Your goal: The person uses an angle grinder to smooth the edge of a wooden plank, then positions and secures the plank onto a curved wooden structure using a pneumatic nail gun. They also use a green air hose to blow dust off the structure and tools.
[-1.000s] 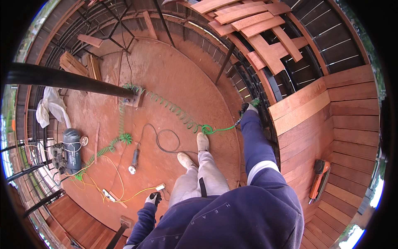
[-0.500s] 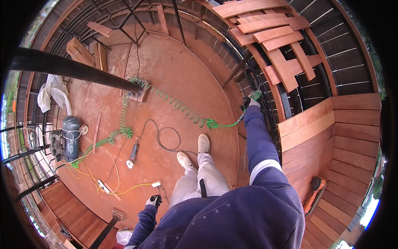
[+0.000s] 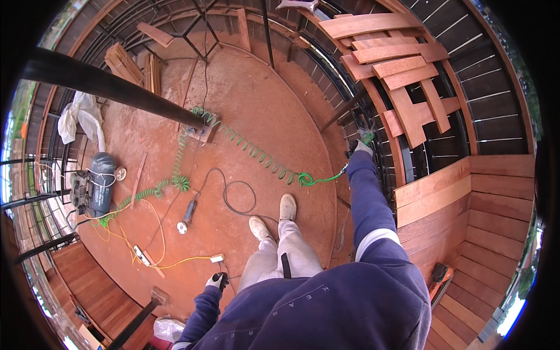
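Observation:
My right hand (image 3: 360, 149), in a grey and black glove, reaches out at the end of a stretched arm beside the curved dark frame on the right. It is closed around a tool on a green coiled air hose (image 3: 306, 179); a metal fitting (image 3: 343, 170) joins them below the hand. Most of the tool is hidden by the glove, and a blurred green part (image 3: 367, 137) shows past the fingers. My left hand (image 3: 218, 281), gloved too, hangs low by my left leg with its fingers curled in. I see nothing in it. A dark cable passes close by.
Loose boards (image 3: 402, 76) lie across the dark frame at upper right. An orange and black tool (image 3: 440, 279) rests on the boarded bench (image 3: 490, 233). An angle grinder (image 3: 186, 217), cables and a compressor (image 3: 102, 185) are on the reddish floor. A black post (image 3: 122, 90) slants across the left.
The view has tilted a little, so the floor and boards sit lower and further right. My right hand keeps its grip on the hose tool. My left hand stays at my side.

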The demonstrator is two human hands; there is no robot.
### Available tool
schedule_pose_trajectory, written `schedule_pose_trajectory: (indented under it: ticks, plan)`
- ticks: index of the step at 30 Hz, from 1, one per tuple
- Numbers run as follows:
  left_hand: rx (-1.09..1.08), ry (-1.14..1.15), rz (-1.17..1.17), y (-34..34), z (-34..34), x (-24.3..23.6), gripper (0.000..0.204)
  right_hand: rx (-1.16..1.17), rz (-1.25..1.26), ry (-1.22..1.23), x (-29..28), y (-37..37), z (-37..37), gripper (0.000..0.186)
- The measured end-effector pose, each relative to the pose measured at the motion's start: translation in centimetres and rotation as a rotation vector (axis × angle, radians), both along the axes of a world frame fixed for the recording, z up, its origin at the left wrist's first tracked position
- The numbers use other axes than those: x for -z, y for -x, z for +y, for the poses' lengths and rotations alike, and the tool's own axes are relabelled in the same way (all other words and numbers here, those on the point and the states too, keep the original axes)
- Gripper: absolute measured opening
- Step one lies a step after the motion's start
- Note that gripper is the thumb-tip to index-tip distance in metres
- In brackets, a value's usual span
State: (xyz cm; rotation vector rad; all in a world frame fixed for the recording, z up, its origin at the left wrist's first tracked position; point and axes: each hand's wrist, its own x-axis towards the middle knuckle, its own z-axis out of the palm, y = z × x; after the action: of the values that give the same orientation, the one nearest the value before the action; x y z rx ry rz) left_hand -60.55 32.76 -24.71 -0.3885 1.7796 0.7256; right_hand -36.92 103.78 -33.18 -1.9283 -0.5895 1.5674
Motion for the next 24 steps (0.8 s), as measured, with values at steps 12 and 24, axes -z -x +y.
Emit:
schedule_pose_trajectory:
  ticks: [12,24]
  plan:
    - [-0.136,-0.053,0.084,-0.8,1.1,0.2,0.022,-0.168,0.057,-0.076,-3.7,12.6,0.2,0.013]
    - [0.457,0.099,0.324,-1.0,1.2,1.1,0.035,-0.293,0.035,0.02,-2.0,19.0,10.1,0.011]
